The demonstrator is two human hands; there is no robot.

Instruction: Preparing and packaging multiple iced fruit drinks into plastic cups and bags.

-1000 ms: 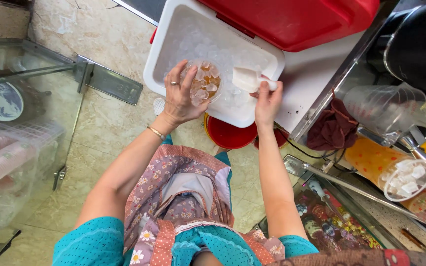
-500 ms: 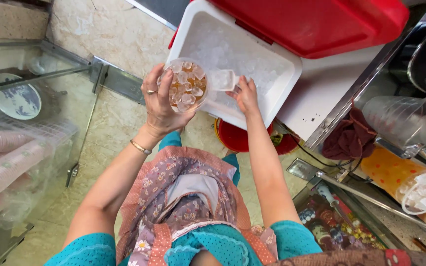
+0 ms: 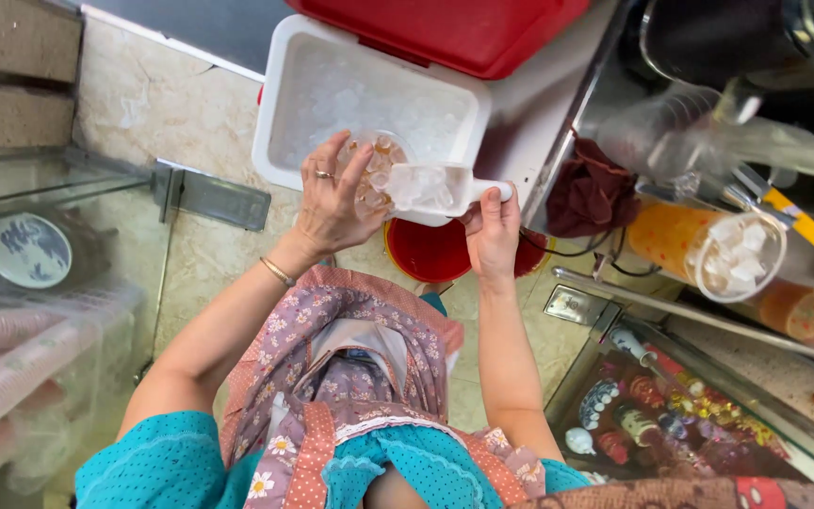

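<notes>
So the biggest thing in the shot was the beige marble-look tiled floor (image 3: 209, 254) filling the left and middle of the frame, with the person's teal top and flowery purple apron (image 3: 350, 377) taking up the bottom centre. Up top in the middle sat a white rectangular plastic cooler box (image 3: 280, 113) full of ice cubes, its red lid (image 3: 445, 33) tipped open behind it at the top edge. Over on the right was a steel counter with a tall clear plastic cup of orange drink and ice (image 3: 708, 250), lower down than a crumpled dark red cloth (image 3: 591, 193) lying just right of the cooler. A red round bucket (image 3: 435, 253) sat on the floor right under the cooler's near edge. On the far left you could see a blue-and-white patterned plate (image 3: 25, 250) behind glass. Now the hands: the left hand (image 3: 332, 203), ring on one finger, was wrapped around a clear plastic cup holding amber drink and ice (image 3: 377, 170), held up over the cooler's front edge. The right hand (image 3: 492, 231) was closed on the handle of a translucent white plastic ice scoop (image 3: 431, 188), which was loaded with cubes, its mouth touching the rim of that cup, just left of centre in the frame.
</notes>
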